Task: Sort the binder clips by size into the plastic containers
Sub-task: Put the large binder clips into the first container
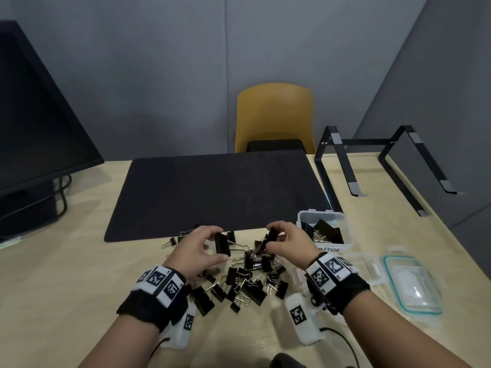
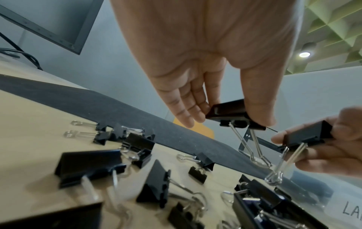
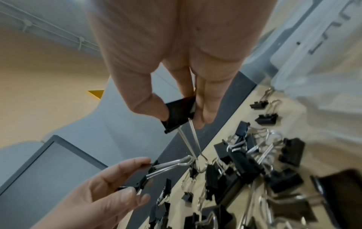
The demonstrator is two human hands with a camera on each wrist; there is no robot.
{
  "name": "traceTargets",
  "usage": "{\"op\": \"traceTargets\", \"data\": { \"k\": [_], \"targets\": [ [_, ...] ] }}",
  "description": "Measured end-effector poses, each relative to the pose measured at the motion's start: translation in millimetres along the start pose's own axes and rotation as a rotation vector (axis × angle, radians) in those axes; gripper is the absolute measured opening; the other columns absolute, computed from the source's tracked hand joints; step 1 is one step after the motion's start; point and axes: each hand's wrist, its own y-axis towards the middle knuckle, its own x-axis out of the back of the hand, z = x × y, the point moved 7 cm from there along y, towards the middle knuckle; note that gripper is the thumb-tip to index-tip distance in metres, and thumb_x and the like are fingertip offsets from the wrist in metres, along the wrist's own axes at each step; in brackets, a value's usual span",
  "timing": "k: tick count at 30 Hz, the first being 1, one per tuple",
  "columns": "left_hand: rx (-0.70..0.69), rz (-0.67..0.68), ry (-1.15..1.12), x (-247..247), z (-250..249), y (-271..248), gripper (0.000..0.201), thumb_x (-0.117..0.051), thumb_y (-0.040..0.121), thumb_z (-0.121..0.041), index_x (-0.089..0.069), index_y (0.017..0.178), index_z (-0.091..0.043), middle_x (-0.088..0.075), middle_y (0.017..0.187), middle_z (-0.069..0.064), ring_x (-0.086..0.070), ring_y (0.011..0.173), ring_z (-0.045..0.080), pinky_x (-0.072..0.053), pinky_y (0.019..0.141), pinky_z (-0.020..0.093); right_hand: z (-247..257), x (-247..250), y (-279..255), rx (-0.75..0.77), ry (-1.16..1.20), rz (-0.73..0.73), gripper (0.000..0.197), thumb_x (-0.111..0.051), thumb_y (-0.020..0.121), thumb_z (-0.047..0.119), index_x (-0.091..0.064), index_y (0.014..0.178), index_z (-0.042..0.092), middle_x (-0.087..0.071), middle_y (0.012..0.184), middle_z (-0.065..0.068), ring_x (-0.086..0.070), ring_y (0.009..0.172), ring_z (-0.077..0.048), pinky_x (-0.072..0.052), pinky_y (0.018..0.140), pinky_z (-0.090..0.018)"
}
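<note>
Black large clip (image 1: 222, 243) pinched in my left hand (image 1: 196, 245); right hand (image 1: 289, 241) pinching second clip (image 1: 271, 236); loose clips (image 1: 245, 284) below both, on bench (image 1: 66, 274)

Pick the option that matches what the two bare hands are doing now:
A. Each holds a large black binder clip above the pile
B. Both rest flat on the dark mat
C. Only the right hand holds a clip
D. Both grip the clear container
A: the left hand pinches one large black binder clip, and the right hand pinches another large black binder clip above the pile of loose clips.
</note>
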Motion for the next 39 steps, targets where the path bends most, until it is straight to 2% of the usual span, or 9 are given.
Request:
{"op": "traceTargets", "data": {
  "k": [5,10,13,16,22,29,33,36,39],
  "targets": [
    [-0.032,-0.015,-0.068,-5.4,-16.4,7.4,0.055,-0.079,0.072,-0.031,-0.054,0.122,-0.033,-0.053,0.112,-0.020,-0.051,0.108,0.000,-0.045,0.098,0.030,2.0,32.8,-10.9,0.044,0.033,-0.038,0.040,-0.074,0.070,0.014,-0.060,0.106,0.024,-0.066,0.101,-0.002,-0.068,0.086,-0.023,-0.057,0.080,-0.037],
    [-0.042,-0.019,-0.124,-18.8,-38.9,13.0,0.053,-0.077,0.075,-0.031,-0.054,0.122,-0.032,-0.052,0.111,-0.017,-0.054,0.105,0.003,-0.044,0.085,0.015,-4.1,79.2,-16.2,0.081,0.017,-0.111,0.041,-0.076,0.069,0.013,-0.062,0.106,0.023,-0.067,0.099,0.002,-0.065,0.094,-0.018,-0.053,0.088,-0.036],
    [-0.056,-0.012,-0.142,-27.1,-52.3,17.7,0.053,-0.077,0.075,-0.030,-0.053,0.122,-0.032,-0.053,0.115,-0.016,-0.052,0.109,-0.001,-0.043,0.085,0.013,-15.0,108.1,-16.5,0.060,0.038,-0.163,0.040,-0.076,0.068,0.013,-0.062,0.104,0.022,-0.067,0.098,-0.002,-0.066,0.094,-0.019,-0.056,0.082,-0.033],
    [-0.071,-0.012,-0.173,-33.0,-65.6,23.4,0.053,-0.078,0.075,-0.026,-0.053,0.121,-0.031,-0.053,0.118,-0.014,-0.052,0.111,0.001,-0.045,0.089,0.017,-28.3,132.2,-15.3,0.022,-0.008,-0.190,0.041,-0.077,0.069,0.011,-0.061,0.106,0.019,-0.067,0.100,-0.004,-0.065,0.093,-0.017,-0.054,0.075,-0.024],
    [-0.079,-0.018,-0.161,-45.0,-85.6,31.8,0.054,-0.077,0.075,-0.024,-0.052,0.123,-0.027,-0.053,0.119,-0.012,-0.052,0.110,-0.001,-0.041,0.089,0.012,-50.6,148.7,-14.5,-0.002,-0.371,-0.136,0.049,-0.072,0.074,0.023,-0.054,0.119,0.025,-0.063,0.112,0.003,-0.057,0.103,-0.012,-0.047,0.084,-0.024],
    [-0.077,-0.019,-0.133,-59.4,-97.5,37.0,0.054,-0.078,0.075,-0.025,-0.052,0.122,-0.030,-0.052,0.117,-0.016,-0.051,0.106,-0.006,-0.041,0.083,0.009,-63.0,152.6,-9.8,0.020,-0.492,-0.073,0.056,-0.066,0.078,0.015,-0.047,0.130,0.021,-0.057,0.127,0.003,-0.052,0.117,-0.015,-0.037,0.087,-0.018],
    [-0.084,-0.017,-0.129,-65.4,-102.3,39.8,0.055,-0.078,0.075,-0.024,-0.052,0.123,-0.029,-0.052,0.118,-0.016,-0.052,0.105,-0.006,-0.041,0.083,0.009,-64.2,154.9,-5.0,0.051,-0.522,-0.068,0.062,-0.063,0.079,0.008,-0.040,0.136,0.019,-0.046,0.138,0.000,-0.045,0.126,-0.016,-0.033,0.102,-0.021],
    [-0.088,-0.016,-0.113,-68.4,-105.0,41.2,0.056,-0.077,0.076,-0.024,-0.051,0.125,-0.029,-0.051,0.118,-0.016,-0.051,0.105,-0.006,-0.040,0.082,0.008,-65.8,155.1,-3.5,0.064,-0.475,-0.064,0.059,-0.059,0.081,0.007,-0.040,0.136,0.019,-0.039,0.139,0.000,-0.045,0.122,-0.015,-0.032,0.098,-0.017],
    [-0.088,-0.011,-0.100,-71.3,-107.0,42.2,0.056,-0.076,0.076,-0.025,-0.050,0.126,-0.030,-0.050,0.118,-0.017,-0.050,0.105,-0.007,-0.039,0.082,0.006,-68.5,153.4,-1.7,0.066,-0.452,-0.074,0.044,-0.058,0.085,0.015,-0.049,0.128,0.022,-0.039,0.136,0.001,-0.048,0.116,-0.014,-0.033,0.093,-0.016]
  ]
}}
